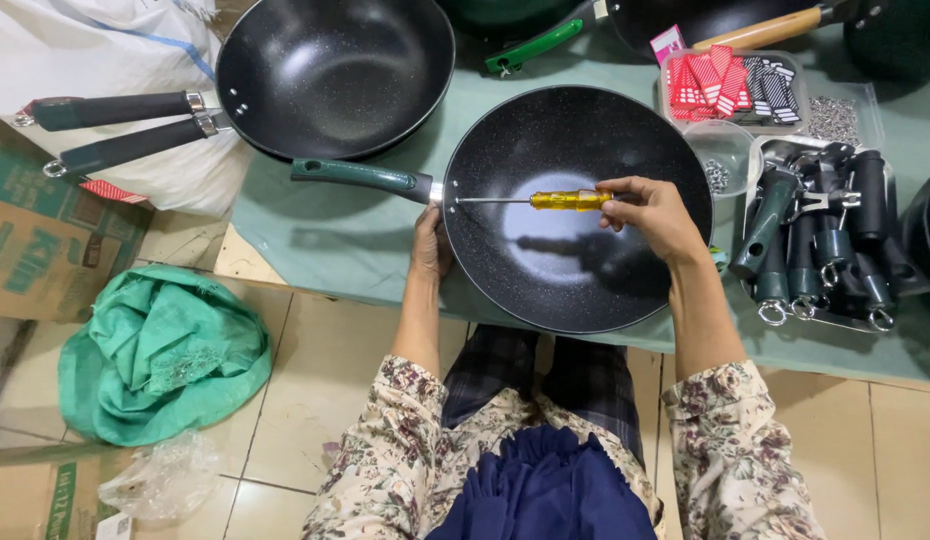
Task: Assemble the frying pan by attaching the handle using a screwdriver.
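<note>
A black speckled wok (575, 260) with a dark green handle (360, 177) rests on the table's front edge. My left hand (431, 243) grips the wok's rim from outside, just below where the handle joins. My right hand (655, 212) holds a yellow-handled screwdriver (570, 200) level inside the wok, its metal tip touching the inner wall at the handle joint.
Stacked black woks (335, 70) with dark handles sit at the back left. A tray of loose handles (825, 250) lies to the right, with a small bowl of screws (723, 165) and a box of red and black tags (730, 88). A green cloth (160, 350) and cardboard boxes (40, 225) are on the floor.
</note>
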